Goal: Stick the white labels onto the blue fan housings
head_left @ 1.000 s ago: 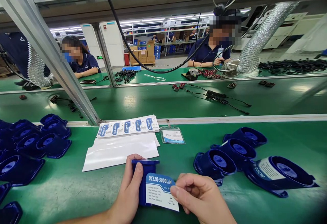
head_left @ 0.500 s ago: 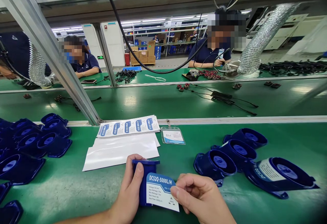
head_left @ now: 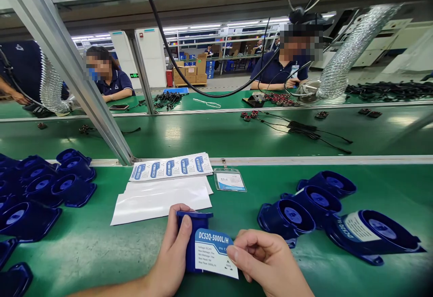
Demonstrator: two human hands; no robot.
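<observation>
A blue plastic housing is gripped in my left hand, its flange upward and my thumb along its near side. My right hand pinches the right edge of a blue and white label printed DC52Q-5000L/H. The label's left part lies against the housing, while its right part stands out beyond it. Behind my hands are a stack of printed label sheets and blank white backing sheets, with a badge in a clear holder beside them.
Several blue housings crowd the left side. More housings stand at the right, one bearing a label. A metal post rises at the left. Wired parts lie beyond the ledge. Co-workers sit across the bench.
The view has shifted slightly. Both hands, the housing and the label keep almost the same arrangement.
</observation>
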